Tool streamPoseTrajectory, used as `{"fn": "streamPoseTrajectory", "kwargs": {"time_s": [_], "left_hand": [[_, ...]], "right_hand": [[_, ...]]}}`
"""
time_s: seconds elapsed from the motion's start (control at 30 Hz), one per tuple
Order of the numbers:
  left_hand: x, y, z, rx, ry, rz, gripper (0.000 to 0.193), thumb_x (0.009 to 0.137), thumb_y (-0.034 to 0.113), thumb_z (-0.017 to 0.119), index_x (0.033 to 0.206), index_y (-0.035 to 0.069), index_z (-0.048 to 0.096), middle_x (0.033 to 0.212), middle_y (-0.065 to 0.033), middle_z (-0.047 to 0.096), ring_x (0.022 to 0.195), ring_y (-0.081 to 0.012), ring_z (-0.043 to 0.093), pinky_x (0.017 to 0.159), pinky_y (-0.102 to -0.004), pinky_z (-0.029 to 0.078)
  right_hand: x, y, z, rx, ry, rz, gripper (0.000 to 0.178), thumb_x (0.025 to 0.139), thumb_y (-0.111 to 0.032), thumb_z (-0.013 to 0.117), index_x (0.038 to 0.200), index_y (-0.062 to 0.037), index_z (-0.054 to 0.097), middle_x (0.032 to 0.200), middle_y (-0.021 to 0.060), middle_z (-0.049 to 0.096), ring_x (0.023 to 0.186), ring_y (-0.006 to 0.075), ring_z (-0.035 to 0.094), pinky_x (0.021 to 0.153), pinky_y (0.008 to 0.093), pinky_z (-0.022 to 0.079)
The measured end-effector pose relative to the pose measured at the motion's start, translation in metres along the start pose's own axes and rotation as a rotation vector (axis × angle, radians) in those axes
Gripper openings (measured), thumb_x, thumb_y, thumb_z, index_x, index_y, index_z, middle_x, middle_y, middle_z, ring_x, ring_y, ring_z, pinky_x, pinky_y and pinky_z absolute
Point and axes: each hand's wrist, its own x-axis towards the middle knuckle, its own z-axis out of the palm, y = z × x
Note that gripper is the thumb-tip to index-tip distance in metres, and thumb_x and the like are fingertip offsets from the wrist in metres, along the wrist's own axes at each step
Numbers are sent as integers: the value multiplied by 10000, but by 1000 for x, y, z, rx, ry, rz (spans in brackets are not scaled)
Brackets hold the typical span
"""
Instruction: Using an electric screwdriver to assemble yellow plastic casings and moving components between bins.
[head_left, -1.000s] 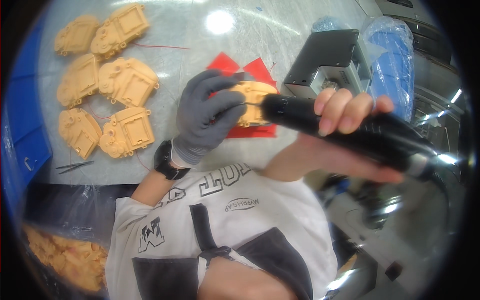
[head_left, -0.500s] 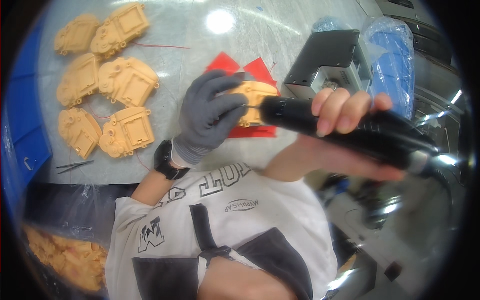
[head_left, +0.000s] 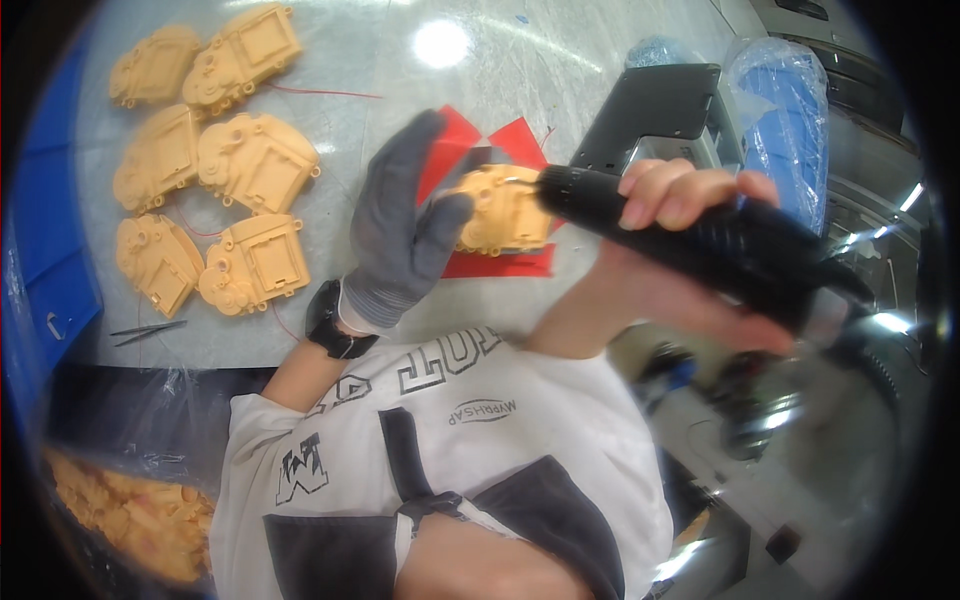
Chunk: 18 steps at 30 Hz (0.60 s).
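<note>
Yellow plastic housing [head_left: 502, 208] lies on a red holder [head_left: 500, 264] mid-table, between the two hands in the head view. The left hand [head_left: 400, 225], gray-gloved, stands at the housing's left side, its fingers extended toward the far side and the thumb apart, opened out and gripping nothing; whether the thumb touches the housing is unclear. The right hand [head_left: 690, 230], bare, comes from the near right with fingers curled firmly around a black power screwdriver [head_left: 590, 195], its tip end pointing left over the housing's right part. Near left, a plastic-lined container [head_left: 120, 395] holds a heap of yellow pieces [head_left: 140, 515]. A blue bin [head_left: 45, 190] stands along the left edge, its contents hidden; far right, clear film covers blue bins [head_left: 785, 140].
</note>
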Motion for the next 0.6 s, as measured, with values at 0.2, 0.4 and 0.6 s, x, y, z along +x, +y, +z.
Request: {"fn": "streamPoseTrajectory", "kwargs": {"time_s": [0.2, 0.4, 0.6], "left_hand": [[-2, -4, 0, 97, -66, 11, 424, 867, 257, 540, 1174, -27, 466, 1106, -182, 535, 1004, -323, 528, 862, -363, 427], [-3, -1, -2, 63, -54, -30, 387, 870, 246, 537, 1142, -25, 487, 1091, -177, 541, 993, -319, 530, 851, -358, 429], [-1, 5, -10, 65, -193, -96, 350, 877, 163, 480, 1172, -25, 481, 1128, -172, 540, 1029, -258, 536, 883, -322, 410]], "right_hand": [[-3, 8, 1, 25, 2, 23, 979, 587, -865, 423, 1110, -41, 495, 612, 86, 504, 439, 204, 483, 466, 337, 405], [-3, 17, 0, 33, 2, 53, 997, 533, -886, 434, 1073, -51, 499, 606, 82, 507, 421, 196, 472, 438, 315, 404], [0, 23, 2, 41, -43, 62, 975, 509, -886, 431, 1024, -61, 501, 613, 73, 511, 413, 181, 464, 431, 300, 402]]}}
